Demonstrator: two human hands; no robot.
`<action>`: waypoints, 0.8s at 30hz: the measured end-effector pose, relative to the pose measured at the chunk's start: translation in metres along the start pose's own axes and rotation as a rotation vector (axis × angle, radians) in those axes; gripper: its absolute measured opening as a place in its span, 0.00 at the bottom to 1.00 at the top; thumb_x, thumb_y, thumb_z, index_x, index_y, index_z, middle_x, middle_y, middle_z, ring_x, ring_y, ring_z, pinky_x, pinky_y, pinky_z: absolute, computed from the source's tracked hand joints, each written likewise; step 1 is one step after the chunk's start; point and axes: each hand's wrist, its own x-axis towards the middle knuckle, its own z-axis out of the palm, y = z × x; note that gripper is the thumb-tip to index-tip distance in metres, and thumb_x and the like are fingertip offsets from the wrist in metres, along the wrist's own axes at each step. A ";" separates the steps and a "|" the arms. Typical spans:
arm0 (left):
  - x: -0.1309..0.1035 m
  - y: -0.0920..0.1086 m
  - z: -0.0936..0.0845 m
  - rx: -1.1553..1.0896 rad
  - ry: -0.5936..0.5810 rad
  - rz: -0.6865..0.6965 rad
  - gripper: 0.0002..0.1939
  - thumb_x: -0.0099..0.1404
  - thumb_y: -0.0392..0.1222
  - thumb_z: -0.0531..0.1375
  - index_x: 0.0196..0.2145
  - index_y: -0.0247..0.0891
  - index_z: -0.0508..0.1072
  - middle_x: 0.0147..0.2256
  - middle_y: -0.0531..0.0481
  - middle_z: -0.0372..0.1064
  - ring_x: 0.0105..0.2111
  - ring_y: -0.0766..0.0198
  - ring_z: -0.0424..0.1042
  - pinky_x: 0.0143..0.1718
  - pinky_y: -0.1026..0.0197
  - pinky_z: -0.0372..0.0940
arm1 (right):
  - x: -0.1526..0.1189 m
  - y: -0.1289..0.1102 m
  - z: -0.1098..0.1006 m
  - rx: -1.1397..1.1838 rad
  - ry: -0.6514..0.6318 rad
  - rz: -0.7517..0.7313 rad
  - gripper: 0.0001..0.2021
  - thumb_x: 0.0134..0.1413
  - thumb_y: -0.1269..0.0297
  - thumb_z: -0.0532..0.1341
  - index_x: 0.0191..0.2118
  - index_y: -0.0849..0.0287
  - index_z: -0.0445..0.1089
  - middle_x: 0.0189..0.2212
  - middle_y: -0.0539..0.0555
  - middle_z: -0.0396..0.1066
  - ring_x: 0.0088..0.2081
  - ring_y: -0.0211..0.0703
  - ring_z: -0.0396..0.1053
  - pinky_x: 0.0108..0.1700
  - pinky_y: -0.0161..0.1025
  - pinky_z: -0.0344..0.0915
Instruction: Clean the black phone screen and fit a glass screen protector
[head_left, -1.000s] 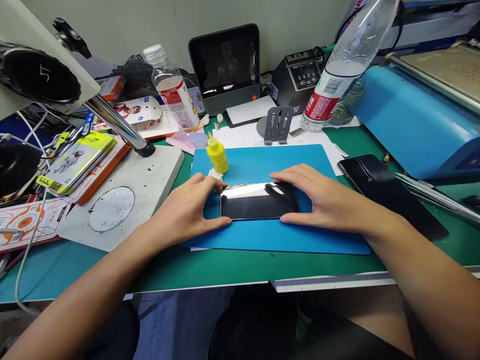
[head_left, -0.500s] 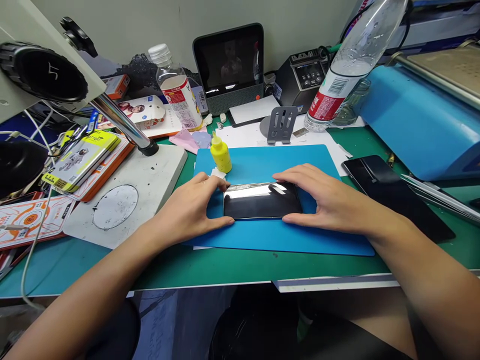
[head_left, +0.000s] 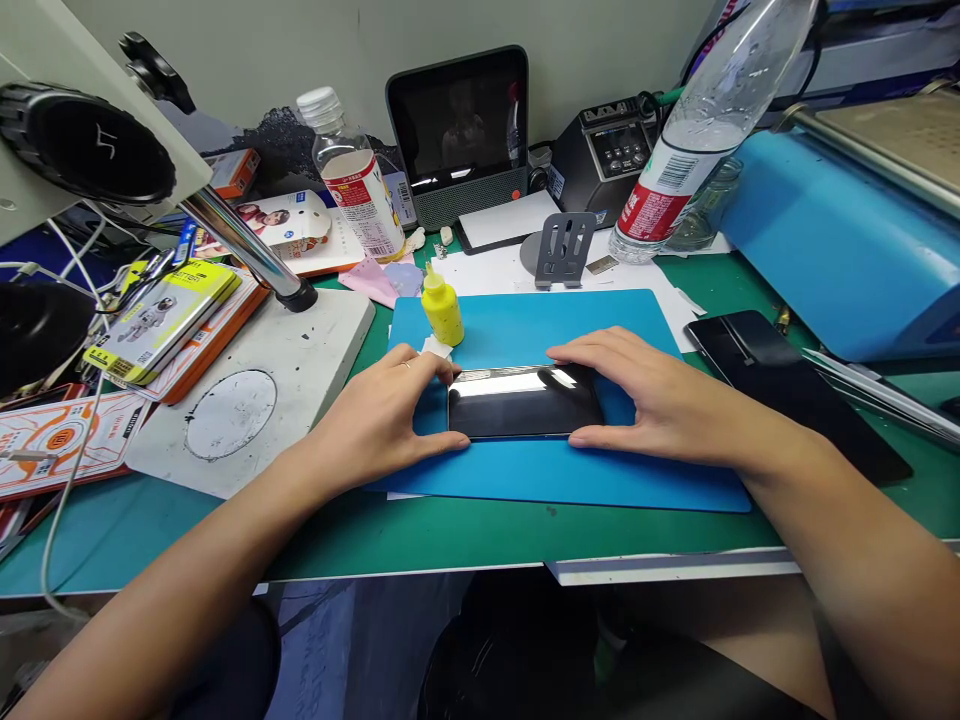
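Nearest us, a green tabletop (head_left: 465,540) is running across, with a blue mat (head_left: 525,472) lying on it. On the mat, our left hand (head_left: 379,410) and right hand (head_left: 656,412) are pinching a dark, glossy phone (head_left: 517,418) by its long edges, thumbs nearer us, fingers on the far side. The phone is lying between them, its long axis running left to right, one hand curving around each end, neither nearer. Beyond, a yellow bottle (head_left: 442,314) is standing upright; farther, a grey stand (head_left: 556,272), then a black-framed screen (head_left: 459,125).
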 end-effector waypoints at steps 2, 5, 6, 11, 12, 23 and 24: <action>0.000 0.000 0.000 0.003 0.003 -0.002 0.24 0.62 0.54 0.69 0.49 0.43 0.66 0.50 0.49 0.74 0.48 0.54 0.71 0.44 0.55 0.69 | 0.000 0.001 0.000 -0.003 -0.005 -0.002 0.39 0.53 0.42 0.68 0.67 0.55 0.63 0.58 0.64 0.72 0.58 0.65 0.68 0.56 0.59 0.69; 0.000 0.001 -0.001 0.009 0.001 -0.003 0.24 0.63 0.55 0.69 0.49 0.43 0.66 0.52 0.49 0.73 0.49 0.54 0.71 0.45 0.55 0.69 | -0.001 0.002 -0.001 -0.009 -0.010 -0.009 0.39 0.54 0.42 0.68 0.67 0.54 0.63 0.58 0.64 0.71 0.58 0.64 0.68 0.56 0.59 0.69; 0.000 0.001 -0.001 0.010 -0.001 -0.003 0.24 0.63 0.56 0.68 0.49 0.43 0.66 0.53 0.49 0.73 0.49 0.54 0.71 0.45 0.54 0.69 | -0.001 0.002 -0.001 -0.008 -0.011 -0.012 0.39 0.54 0.42 0.68 0.66 0.54 0.63 0.58 0.63 0.71 0.58 0.64 0.68 0.56 0.59 0.69; 0.000 0.001 -0.001 0.006 -0.001 -0.008 0.25 0.63 0.57 0.68 0.50 0.44 0.66 0.54 0.48 0.73 0.49 0.53 0.71 0.45 0.53 0.69 | -0.001 0.001 -0.002 0.010 -0.018 -0.007 0.38 0.53 0.41 0.68 0.66 0.52 0.64 0.58 0.63 0.71 0.58 0.65 0.69 0.56 0.60 0.69; -0.001 0.001 -0.001 0.004 0.001 -0.009 0.25 0.63 0.57 0.68 0.50 0.44 0.66 0.54 0.48 0.73 0.49 0.52 0.71 0.46 0.53 0.69 | -0.001 0.001 -0.003 0.012 -0.021 0.001 0.38 0.53 0.41 0.68 0.66 0.52 0.64 0.58 0.63 0.71 0.58 0.65 0.69 0.56 0.60 0.69; -0.001 0.001 -0.002 0.004 -0.009 -0.009 0.24 0.64 0.59 0.66 0.49 0.43 0.67 0.54 0.48 0.73 0.48 0.53 0.71 0.45 0.53 0.69 | 0.000 0.001 -0.002 0.035 -0.039 0.030 0.39 0.52 0.40 0.68 0.66 0.53 0.65 0.58 0.63 0.71 0.59 0.65 0.68 0.57 0.59 0.69; -0.001 0.001 -0.002 0.006 -0.007 -0.003 0.24 0.64 0.59 0.66 0.49 0.43 0.67 0.54 0.48 0.74 0.48 0.53 0.71 0.45 0.53 0.69 | 0.000 0.001 -0.002 0.038 -0.038 0.034 0.39 0.52 0.40 0.68 0.66 0.53 0.65 0.58 0.63 0.71 0.59 0.65 0.68 0.57 0.59 0.69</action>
